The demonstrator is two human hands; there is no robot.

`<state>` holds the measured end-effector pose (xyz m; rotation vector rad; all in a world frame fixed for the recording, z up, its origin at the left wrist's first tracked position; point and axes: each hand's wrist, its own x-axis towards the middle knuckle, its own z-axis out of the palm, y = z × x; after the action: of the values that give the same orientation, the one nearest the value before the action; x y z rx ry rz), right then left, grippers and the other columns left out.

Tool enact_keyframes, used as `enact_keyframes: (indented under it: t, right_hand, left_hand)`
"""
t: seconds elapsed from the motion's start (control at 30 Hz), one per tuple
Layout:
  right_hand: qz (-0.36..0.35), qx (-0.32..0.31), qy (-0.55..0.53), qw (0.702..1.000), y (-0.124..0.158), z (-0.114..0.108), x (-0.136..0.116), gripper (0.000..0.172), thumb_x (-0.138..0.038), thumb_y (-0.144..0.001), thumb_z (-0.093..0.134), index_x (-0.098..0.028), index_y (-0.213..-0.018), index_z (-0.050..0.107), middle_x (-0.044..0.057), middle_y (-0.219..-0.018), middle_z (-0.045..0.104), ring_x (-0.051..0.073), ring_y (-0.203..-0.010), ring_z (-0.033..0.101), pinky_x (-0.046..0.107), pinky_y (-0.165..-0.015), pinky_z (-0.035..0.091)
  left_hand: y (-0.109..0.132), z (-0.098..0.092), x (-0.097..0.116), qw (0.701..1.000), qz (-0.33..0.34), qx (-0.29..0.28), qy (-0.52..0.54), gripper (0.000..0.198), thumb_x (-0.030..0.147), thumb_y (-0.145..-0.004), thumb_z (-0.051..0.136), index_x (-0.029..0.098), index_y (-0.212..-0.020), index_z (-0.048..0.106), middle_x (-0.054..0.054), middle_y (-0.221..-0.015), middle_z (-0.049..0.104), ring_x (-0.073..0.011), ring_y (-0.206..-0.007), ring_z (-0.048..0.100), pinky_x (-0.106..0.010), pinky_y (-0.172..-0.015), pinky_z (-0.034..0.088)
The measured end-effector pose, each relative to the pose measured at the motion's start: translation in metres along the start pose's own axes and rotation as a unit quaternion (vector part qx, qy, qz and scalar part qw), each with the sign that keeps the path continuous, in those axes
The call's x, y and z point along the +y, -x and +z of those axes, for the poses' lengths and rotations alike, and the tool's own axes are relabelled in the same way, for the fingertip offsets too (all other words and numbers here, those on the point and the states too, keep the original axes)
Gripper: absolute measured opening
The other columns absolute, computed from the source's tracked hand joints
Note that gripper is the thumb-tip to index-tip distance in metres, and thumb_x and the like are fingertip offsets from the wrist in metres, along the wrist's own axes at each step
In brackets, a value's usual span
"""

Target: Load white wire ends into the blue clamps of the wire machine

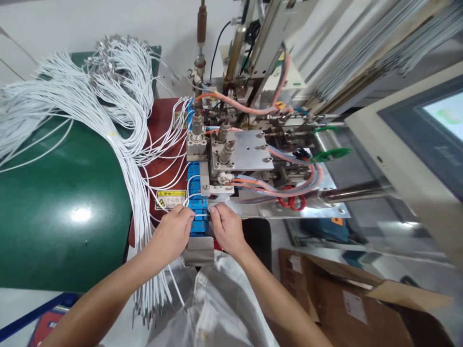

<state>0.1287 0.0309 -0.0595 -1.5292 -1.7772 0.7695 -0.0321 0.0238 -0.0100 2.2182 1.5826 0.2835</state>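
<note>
My left hand (176, 228) is closed in a pinch on a white cable (201, 215) that lies across a blue fixture block (197, 227). On the other side of the block, my right hand (227, 228) is also pinched, by a small dark piece at the cable's end; its fingertips hide what is in them. More blue blocks run in a row away from me, with white cables set in several of them. A thick bundle of white cables (125, 164) hangs over the edge to the left of my left hand.
Beyond my hands stands a machine with a metal plate (249, 149) and orange tubes. A green spool (331, 144) of wire and a screen (443, 113) are at the right. A cardboard box (336, 294) sits low right; a green surface (61, 207) lies left.
</note>
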Motion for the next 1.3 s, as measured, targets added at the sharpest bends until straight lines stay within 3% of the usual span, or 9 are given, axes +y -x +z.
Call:
enact_keyframes:
  t: [0.2,0.47,0.53,0.63,0.73,0.83,0.93,1.1,1.3]
  right_hand:
    - [0.032,0.018,-0.052,0.998,0.003,0.011,0.005,0.035,-0.032,-0.089,0.036,-0.021,-0.056,0.039,-0.004,-0.054,0.040,0.012,-0.052,0.041,0.024,-0.052,0.032]
    - [0.117,0.129,-0.209,0.962,0.002,-0.009,0.011,0.037,-0.044,-0.087,0.039,-0.018,-0.063,0.052,-0.003,-0.055,0.048,0.012,-0.053,0.045,0.025,-0.053,0.036]
    - [0.120,0.142,-0.240,0.953,0.004,-0.014,0.011,0.040,-0.047,-0.086,0.041,-0.018,-0.061,0.052,-0.003,-0.054,0.046,0.012,-0.052,0.043,0.024,-0.052,0.036]
    - [0.129,0.151,-0.268,0.943,0.007,-0.022,0.010,0.042,-0.049,-0.085,0.042,-0.018,-0.059,0.052,-0.002,-0.053,0.046,0.012,-0.051,0.041,0.024,-0.051,0.035]
    - [0.131,0.142,-0.277,0.941,0.008,-0.027,0.007,0.042,-0.049,-0.085,0.043,-0.018,-0.057,0.051,-0.002,-0.053,0.046,0.011,-0.051,0.041,0.024,-0.051,0.036]
    - [0.125,0.128,-0.291,0.940,0.010,-0.028,0.002,0.041,-0.048,-0.085,0.044,-0.018,-0.057,0.050,-0.003,-0.052,0.045,0.011,-0.050,0.042,0.024,-0.051,0.037]
    - [0.110,0.106,-0.311,0.938,0.016,-0.027,-0.004,0.039,-0.045,-0.085,0.046,-0.018,-0.058,0.052,-0.001,-0.054,0.048,0.011,-0.052,0.044,0.024,-0.052,0.039]
    - [0.068,0.077,-0.403,0.910,0.031,-0.028,-0.013,0.039,-0.048,-0.085,0.043,-0.018,-0.077,0.065,0.005,-0.067,0.061,0.016,-0.059,0.055,0.029,-0.054,0.046]
    - [0.066,0.079,-0.323,0.941,0.027,-0.042,-0.024,0.010,-0.028,-0.077,0.061,-0.019,-0.074,0.065,0.002,-0.066,0.063,0.012,-0.054,0.057,0.024,-0.051,0.047]
  left_hand:
    - [0.006,0.002,0.001,0.991,0.060,0.027,-0.115,0.023,0.007,-0.084,0.041,0.015,-0.088,0.062,-0.007,-0.081,0.063,-0.0202,-0.076,0.057,-0.036,-0.073,0.048]
    - [0.023,-0.014,-0.009,0.980,0.167,0.039,-0.097,0.027,0.011,-0.088,0.042,0.010,-0.110,0.057,-0.014,-0.113,0.061,-0.0243,-0.112,0.051,-0.042,-0.098,0.038]
    - [0.032,-0.027,-0.012,0.984,0.174,-0.007,-0.031,0.022,0.020,-0.087,0.049,0.015,-0.105,0.059,-0.009,-0.105,0.063,-0.0216,-0.104,0.054,-0.038,-0.092,0.043]
    - [0.047,-0.042,-0.014,0.965,0.182,-0.185,0.042,0.030,0.029,-0.076,0.065,0.021,-0.104,0.058,-0.004,-0.099,0.061,-0.0186,-0.096,0.054,-0.029,-0.080,0.048]
    - [0.055,-0.043,-0.015,0.956,0.188,-0.223,0.007,0.008,0.020,-0.079,0.061,0.021,-0.087,0.061,-0.003,-0.096,0.060,-0.0180,-0.094,0.053,-0.028,-0.078,0.046]
    - [0.053,-0.036,-0.014,0.958,0.217,-0.183,-0.035,0.019,0.016,-0.086,0.049,0.018,-0.071,0.060,-0.002,-0.083,0.062,-0.0156,-0.081,0.055,-0.028,-0.072,0.044]
    - [0.043,-0.027,-0.011,0.968,0.236,-0.086,-0.003,0.019,0.022,-0.089,0.046,0.020,-0.083,0.063,-0.001,-0.075,0.065,-0.0123,-0.069,0.058,-0.024,-0.065,0.046]
    - [0.024,-0.013,0.001,0.984,0.118,0.116,0.062,0.018,0.026,-0.087,0.051,0.018,-0.088,0.067,-0.003,-0.079,0.071,-0.0136,-0.069,0.065,-0.024,-0.067,0.051]
    - [0.015,-0.004,0.024,0.983,0.089,0.118,0.110,0.019,0.025,-0.086,0.052,0.017,-0.095,0.066,-0.005,-0.085,0.072,-0.0152,-0.074,0.067,-0.025,-0.072,0.053]
